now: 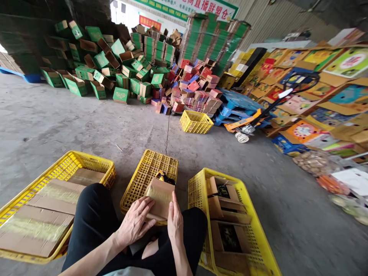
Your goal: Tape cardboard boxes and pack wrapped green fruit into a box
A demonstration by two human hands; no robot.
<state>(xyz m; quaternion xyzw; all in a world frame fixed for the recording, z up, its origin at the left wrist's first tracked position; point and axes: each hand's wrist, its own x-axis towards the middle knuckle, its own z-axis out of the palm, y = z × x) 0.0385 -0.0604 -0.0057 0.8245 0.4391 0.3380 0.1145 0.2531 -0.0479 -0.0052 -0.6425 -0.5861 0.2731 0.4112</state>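
A small brown cardboard box [160,198], wrapped in shiny tape, rests on an upturned yellow crate [143,176] between my knees. My left hand [135,223] presses on the box's near left corner with fingers curled over it. My right hand [174,222] lies against the box's right side, fingers straight and together. A tape dispenser [164,177] peeks out just behind the box.
A yellow crate [94,163] at my left holds taped flat cartons. A yellow crate [253,226] at my right holds open small boxes. Farther off are another yellow crate [196,122], piles of green boxes [120,65], red boxes [192,92] and a pallet jack [247,124].
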